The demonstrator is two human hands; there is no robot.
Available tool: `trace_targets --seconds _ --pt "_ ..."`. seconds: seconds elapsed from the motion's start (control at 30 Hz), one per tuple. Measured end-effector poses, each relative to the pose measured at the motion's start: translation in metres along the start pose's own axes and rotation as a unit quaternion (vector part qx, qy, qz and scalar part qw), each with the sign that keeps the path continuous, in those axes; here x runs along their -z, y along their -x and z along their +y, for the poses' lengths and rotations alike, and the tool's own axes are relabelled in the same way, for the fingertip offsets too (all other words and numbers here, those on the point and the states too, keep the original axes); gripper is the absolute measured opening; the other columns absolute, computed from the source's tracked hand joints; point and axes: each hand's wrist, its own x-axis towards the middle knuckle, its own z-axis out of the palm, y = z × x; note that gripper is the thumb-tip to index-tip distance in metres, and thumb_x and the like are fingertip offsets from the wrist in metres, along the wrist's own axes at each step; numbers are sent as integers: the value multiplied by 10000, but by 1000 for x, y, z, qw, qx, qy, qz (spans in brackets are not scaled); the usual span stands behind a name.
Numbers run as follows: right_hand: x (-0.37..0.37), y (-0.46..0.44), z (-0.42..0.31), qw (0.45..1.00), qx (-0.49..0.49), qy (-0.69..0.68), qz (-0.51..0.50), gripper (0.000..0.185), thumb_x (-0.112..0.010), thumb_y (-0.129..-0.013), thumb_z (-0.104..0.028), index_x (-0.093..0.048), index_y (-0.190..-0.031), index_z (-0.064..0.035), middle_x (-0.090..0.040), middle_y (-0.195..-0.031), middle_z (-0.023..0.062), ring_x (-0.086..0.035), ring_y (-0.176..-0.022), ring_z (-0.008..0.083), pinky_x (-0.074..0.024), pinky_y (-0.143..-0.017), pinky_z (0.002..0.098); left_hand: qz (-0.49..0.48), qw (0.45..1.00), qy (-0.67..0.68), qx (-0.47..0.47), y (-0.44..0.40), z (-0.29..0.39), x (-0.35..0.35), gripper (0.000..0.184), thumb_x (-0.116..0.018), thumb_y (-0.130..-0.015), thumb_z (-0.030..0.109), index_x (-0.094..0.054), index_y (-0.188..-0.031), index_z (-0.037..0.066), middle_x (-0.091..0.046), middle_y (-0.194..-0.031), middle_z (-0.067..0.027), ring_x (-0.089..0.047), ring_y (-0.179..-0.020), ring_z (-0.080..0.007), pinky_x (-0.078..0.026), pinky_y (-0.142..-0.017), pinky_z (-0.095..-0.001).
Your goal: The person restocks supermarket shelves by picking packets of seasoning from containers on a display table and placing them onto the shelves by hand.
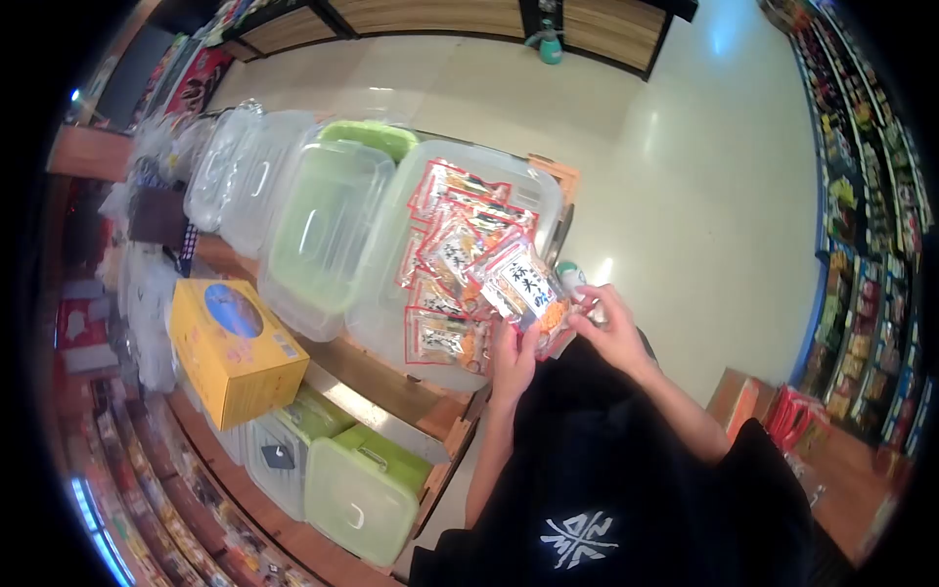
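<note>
The person's left hand (514,360) grasps a snack packet (518,279), its thumb on the front near the lower edge and its fingers tucked at the side. The right hand (611,331) is at the packet's right edge with thumb and forefinger bent toward each other; whether they pinch the film, I cannot tell. The packet is tilted, its printed front facing up, over the right edge of a clear plastic lid (386,289). It has dark lettering on a white label and orange contents toward its lower right. More red-edged packets (445,338) lie loosely overlapped on the right half of the lid, in a band from near its far edge down to its near edge. Just beyond the lid's left edge sits a pale green tub (328,235) under a clear cover, with a brighter green basket (367,134) behind it. A yellow box (235,342) stands near that tub's near left corner. Lower down, a green box (362,494) with a pale lid sits on the wooden stand (391,382). A spray bottle (551,47) stands on the floor (685,225) well beyond the lid's far edge.
</note>
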Motion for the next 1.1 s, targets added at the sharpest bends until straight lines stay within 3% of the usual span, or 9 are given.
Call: trace_targets --seconds 0.2,0.33,0.4,0.47,0.8,0.9,0.97,1.0,1.1 --pt "47 14 2 979 -83 -186 -23 224 -671 -790 -92 -586 -973 3 -559 -851 42 -532 -847 129 -440 -734 255 -164 986 1 -24 13 38 -10 274 -509 -880 65 -514 -1126 -55 -570 -1091 -127 -546 -988 -196 -415 -867 -313" --pt "81 6 0 953 -27 -301 -17 150 -678 -785 -57 -566 -867 -1 -560 -817 32 -531 -796 104 -431 -717 236 -213 977 2 -9 -7 42 -30 282 -515 -887 85 -514 -1131 -57 -578 -1089 -124 -555 -977 -194 -430 -849 -306" --pt "104 -3 -1 943 9 -333 -6 138 -683 -782 -49 -557 -820 -5 -559 -804 29 -528 -774 93 -429 -707 230 -182 971 152 -40 -27 55 -53 281 -512 -903 107 -521 -1132 -56 -588 -1079 -111 -558 -958 -171 -442 -829 -288" --pt "126 -13 -1 927 -72 -367 -16 155 -684 -783 -53 -534 -768 -20 -553 -794 33 -515 -756 96 -413 -690 225 -191 971 140 -28 -49 64 -75 277 -504 -910 109 -524 -1132 -55 -590 -1072 -102 -554 -952 -157 -441 -827 -280" --pt "232 -68 34 951 22 -270 148 94 -626 -822 -45 -549 -776 -15 -556 -769 30 -512 -742 93 -397 -685 223 -232 969 54 -63 -148 87 -197 261 -471 -939 167 -567 -1060 -44 -623 -880 -55 -543 -746 -100 -441 -671 -243" --pt "259 -76 34 952 -16 -263 158 102 -630 -822 -52 -548 -775 -15 -564 -769 30 -515 -746 92 -404 -695 230 -221 974 58 -14 -165 81 -228 311 -440 -954 227 -580 -1009 -44 -624 -832 -68 -547 -700 -104 -441 -636 -247" --pt "271 -79 40 948 -18 -270 167 117 -633 -826 -67 -545 -771 -14 -568 -764 28 -518 -750 90 -412 -708 236 -207 970 -92 -91 -177 95 -253 318 -437 -953 230 -576 -1001 -52 -628 -807 -90 -570 -695 -123 -449 -637 -260" --pt "275 -79 43 941 -31 -286 178 123 -633 -828 -72 -542 -768 -13 -568 -759 27 -519 -750 90 -413 -709 236 -184 970 -94 -124 -180 99 -269 373 -399 -972 255 -575 -827 -40 -542 -647 -20 -461 -575 -67 -355 -514 -232" --pt "289 -90 62 930 -69 -279 227 148 -641 -826 -79 -530 -755 -12 -568 -768 27 -520 -757 91 -415 -707 230 -201 956 -115 -182 -195 112 -302 355 -409 -967 241 -570 -816 -37 -531 -629 -17 -460 -572 -74 -352 -515 -233"
